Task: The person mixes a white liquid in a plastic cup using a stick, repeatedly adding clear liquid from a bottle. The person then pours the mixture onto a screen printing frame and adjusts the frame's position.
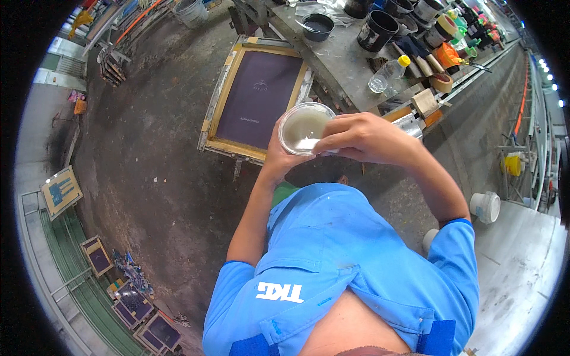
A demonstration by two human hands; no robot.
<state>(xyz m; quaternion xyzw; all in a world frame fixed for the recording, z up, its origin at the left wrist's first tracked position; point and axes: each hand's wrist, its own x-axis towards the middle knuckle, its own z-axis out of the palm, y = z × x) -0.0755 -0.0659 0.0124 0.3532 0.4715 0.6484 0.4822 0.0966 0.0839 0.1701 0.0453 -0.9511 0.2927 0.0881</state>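
A round, clear plastic tub (300,126) with a greyish-white look inside is held up in front of my chest. My left hand (278,155) wraps round its left and lower side. Curled fingers of my right hand (367,139) press on the tub's right rim; their tips partly cover it. Whether a clear lid lies on the tub, I cannot tell. Just beyond my hands, a wood-framed printing screen (252,98) with dark purple mesh stands tilted against the workbench.
On the workbench (341,62) at the upper right are a black bowl (317,26), a black bucket (378,31), a yellow-capped bottle (389,74) and a tape roll (441,82). White pails (485,206) stand at right. More framed screens (160,332) lie at lower left.
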